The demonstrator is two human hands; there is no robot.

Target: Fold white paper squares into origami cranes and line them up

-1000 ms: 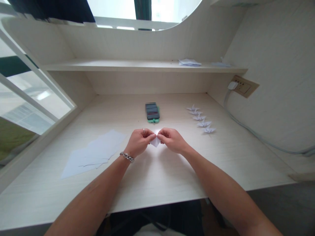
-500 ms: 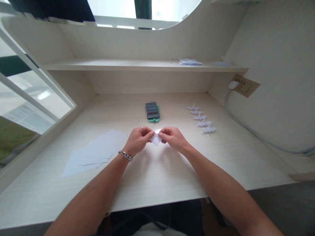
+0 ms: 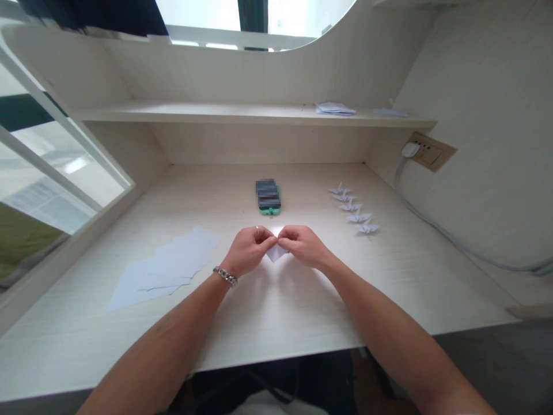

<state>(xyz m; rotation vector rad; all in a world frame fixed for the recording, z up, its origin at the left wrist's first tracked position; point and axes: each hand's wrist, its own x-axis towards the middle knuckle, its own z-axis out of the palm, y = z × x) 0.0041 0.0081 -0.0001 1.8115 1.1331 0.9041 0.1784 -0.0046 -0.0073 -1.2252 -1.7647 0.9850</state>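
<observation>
A small folded piece of white paper [image 3: 275, 253] is pinched between both hands above the middle of the desk, one corner pointing down toward me. My left hand [image 3: 249, 249], with a ring and a chain bracelet, grips its left side between thumb and fingers. On the other side my right hand [image 3: 303, 245] pinches the paper's upper right edge. The two thumb tips nearly meet over it. Fingers hide the far part of the paper. Several folded paper cranes [image 3: 359, 218] stand in a slanting row to the right.
Loose white paper sheets [image 3: 173, 262] overlap on the left of the desk [image 3: 276, 340]. A phone with a green edge [image 3: 268, 197] lies beyond my hands. Folded papers [image 3: 334, 109] rest on the shelf [image 3: 194, 112]. A grey cable [image 3: 453, 237] runs from the right wall socket [image 3: 432, 151].
My left hand has shifted slightly right, bringing the thumbs closer together over the paper. The paper's lower corner sits a little nearer to me.
</observation>
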